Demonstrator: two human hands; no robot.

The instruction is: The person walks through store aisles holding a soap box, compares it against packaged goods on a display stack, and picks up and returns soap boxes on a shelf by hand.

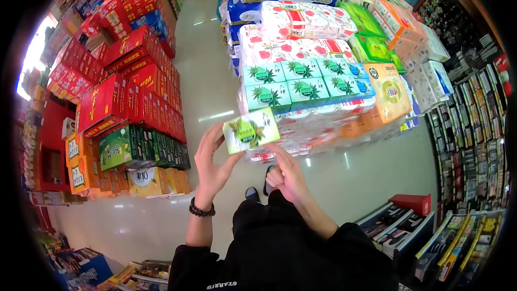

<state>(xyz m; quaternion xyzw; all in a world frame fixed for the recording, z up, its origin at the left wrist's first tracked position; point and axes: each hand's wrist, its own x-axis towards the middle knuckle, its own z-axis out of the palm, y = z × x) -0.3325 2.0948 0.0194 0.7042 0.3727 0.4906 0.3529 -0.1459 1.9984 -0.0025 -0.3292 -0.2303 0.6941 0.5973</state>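
Observation:
My left hand (213, 157) grips a small pale green-and-white box (251, 131) by its left side, with a leafy plant picture and a green label facing up. A dark beaded bracelet (201, 208) circles the left wrist. Near the box's lower right corner is my right hand (288, 175), index finger extended toward it and the other fingers curled in with nothing visible in them. I cannot tell whether that fingertip touches the box. Just beyond lie several teal boxes (308, 91) with a similar plant print, set in rows on top of wrapped paper packs.
Stacked paper packs (309, 20) fill the display ahead. Red cartons (137, 94) and green cartons (123, 148) line the left side. Shelves of packaged goods (469, 129) stand at the right. A tiled floor aisle (207, 83) runs between the stacks; display bins (396, 226) stand at lower right.

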